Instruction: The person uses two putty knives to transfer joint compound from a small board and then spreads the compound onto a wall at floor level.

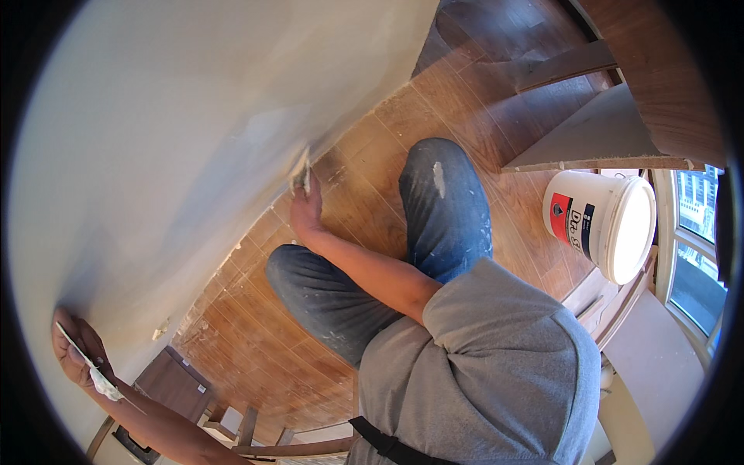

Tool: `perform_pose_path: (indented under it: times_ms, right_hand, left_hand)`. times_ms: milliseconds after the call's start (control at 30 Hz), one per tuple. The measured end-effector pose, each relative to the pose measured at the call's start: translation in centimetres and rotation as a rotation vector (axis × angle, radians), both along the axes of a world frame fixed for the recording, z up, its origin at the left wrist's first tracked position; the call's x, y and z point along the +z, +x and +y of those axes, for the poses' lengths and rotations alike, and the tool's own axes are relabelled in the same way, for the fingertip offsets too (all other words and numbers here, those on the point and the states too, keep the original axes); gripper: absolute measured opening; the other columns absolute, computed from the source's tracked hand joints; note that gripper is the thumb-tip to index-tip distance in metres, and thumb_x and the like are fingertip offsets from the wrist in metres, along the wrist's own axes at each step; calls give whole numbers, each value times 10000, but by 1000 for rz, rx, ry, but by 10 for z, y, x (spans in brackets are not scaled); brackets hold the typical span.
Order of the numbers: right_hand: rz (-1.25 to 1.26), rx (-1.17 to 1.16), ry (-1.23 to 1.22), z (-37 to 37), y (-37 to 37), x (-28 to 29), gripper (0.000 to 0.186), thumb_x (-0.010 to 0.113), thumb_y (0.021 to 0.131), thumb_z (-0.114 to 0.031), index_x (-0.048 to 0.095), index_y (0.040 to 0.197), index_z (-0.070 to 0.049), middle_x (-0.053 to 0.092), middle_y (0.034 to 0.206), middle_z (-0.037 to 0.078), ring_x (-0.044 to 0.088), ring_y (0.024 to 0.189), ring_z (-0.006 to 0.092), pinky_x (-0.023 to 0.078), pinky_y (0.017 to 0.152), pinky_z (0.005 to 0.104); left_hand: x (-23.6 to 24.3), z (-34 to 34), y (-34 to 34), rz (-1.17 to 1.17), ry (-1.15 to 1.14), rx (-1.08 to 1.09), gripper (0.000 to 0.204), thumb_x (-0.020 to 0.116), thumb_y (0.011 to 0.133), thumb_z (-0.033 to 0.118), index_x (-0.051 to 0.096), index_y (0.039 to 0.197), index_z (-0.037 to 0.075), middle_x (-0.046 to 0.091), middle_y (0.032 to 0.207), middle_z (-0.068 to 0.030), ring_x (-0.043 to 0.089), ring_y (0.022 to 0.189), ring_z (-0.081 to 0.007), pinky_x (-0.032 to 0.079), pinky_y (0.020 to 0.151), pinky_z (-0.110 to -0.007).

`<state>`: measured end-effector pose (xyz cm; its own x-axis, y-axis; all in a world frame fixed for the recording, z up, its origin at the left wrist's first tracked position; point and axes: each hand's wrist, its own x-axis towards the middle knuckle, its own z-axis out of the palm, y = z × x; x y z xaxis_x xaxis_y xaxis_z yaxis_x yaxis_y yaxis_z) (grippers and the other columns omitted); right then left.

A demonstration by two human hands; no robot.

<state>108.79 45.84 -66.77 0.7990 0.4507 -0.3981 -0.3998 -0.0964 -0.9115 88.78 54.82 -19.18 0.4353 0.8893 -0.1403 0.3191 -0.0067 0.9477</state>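
Observation:
At the lower left, my left hand [76,358] is closed around a thin flat plate [71,341], seen nearly edge-on. A lump of white putty [105,385] clings to that plate. My right hand [307,209] grips a putty knife [300,167] low on the pale wall [194,101], just above where it meets the floor; its blade appears to touch the wall. A lighter, smooth patch [271,124] shows on the wall above the knife. The fingers of my right hand are partly hidden.
Wood-look flooring [372,182] with white specks runs along the wall, under my bent knees. A white lidded bucket [570,209] stands at the right, below wooden panels [597,128]. A brown box-like piece [172,380] and boards lie at the lower left. A window [694,256] is far right.

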Motion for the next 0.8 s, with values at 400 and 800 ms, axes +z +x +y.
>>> perform_pose_path:
  times_ms: [400,800]
  right_hand:
    - [1104,-206,-17,29,69,-96,369,438,957,-200,477,1324,-215,567,1232,23,538,1133,233,415,972,538]
    - [1051,-127,5,42,142,-39,386,484,937,-189,447,1320,-159,517,1296,61,494,1163,255,435,936,520]
  left_hand:
    - [0,8,-14,-59,-46,-30,519,850,717,404,421,796,122,328,589,74,318,525,-46,201,459,-241]
    - [-5,4,-13,-102,-7,-35,528,844,736,379,388,766,116,351,554,63,312,440,-36,189,371,-215]
